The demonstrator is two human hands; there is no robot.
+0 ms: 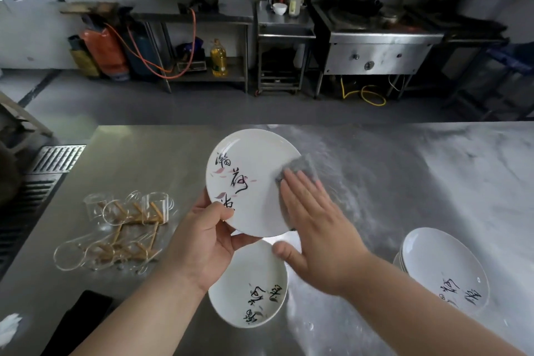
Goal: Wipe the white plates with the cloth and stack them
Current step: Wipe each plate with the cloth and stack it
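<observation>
My left hand (206,235) grips the lower edge of a white plate (248,179) with black script and pink marks, holding it tilted above the steel table (150,159). My right hand (313,225) lies flat with straight fingers, pressing a grey cloth (299,166) against the plate's right side. Below my hands a second white plate (248,286) lies on the table. At the right stands a stack of white plates (442,263).
Several clear glass cups on a wooden folding rack (127,228) lie at the left. A black flat object (83,312) sits near the front left edge. Floor drain grates (55,157) are beyond the table's left edge. Stoves and shelves line the far wall.
</observation>
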